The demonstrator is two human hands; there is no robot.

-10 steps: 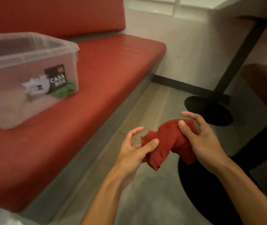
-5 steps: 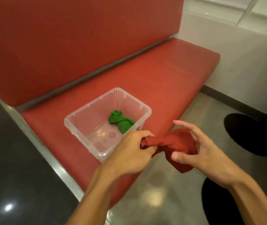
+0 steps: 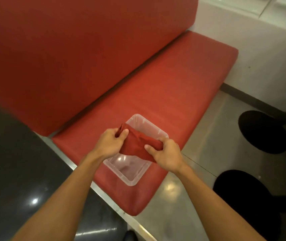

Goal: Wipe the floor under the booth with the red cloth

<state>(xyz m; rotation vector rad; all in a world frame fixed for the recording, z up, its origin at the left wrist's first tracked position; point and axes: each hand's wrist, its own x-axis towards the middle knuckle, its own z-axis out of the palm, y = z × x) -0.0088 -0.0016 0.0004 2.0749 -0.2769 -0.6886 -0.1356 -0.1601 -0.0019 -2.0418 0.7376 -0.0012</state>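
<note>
i saw the left hand (image 3: 110, 142) and right hand (image 3: 166, 156) each keep a closed grip on one end of the red cloth (image 3: 135, 145), thumbs on top. the cloth was bunched between them, held over the clear plastic box (image 3: 156, 131) on the red booth seat (image 3: 156, 87), near the grey floor (image 3: 208, 153).
</note>
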